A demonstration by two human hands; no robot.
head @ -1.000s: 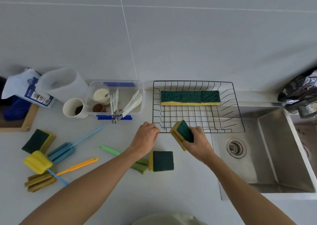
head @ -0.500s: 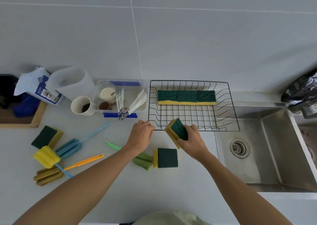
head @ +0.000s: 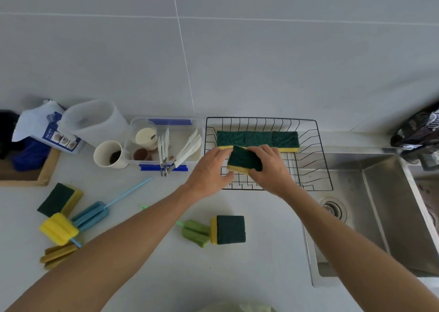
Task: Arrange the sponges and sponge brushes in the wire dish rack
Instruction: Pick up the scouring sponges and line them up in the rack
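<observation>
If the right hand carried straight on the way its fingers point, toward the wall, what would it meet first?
Most likely the row of sponges along the rack's back; the right hand and its held sponge sit just before it, though height is unclear.

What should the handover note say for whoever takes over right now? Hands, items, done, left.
Right hand grips a sponge over the wire dish rack; left hand is open beside it.
Done: three sponges lined along the rack's back.
Left: seat the held one, then the counter sponges and the green, blue, yellow and olive brushes.
</observation>
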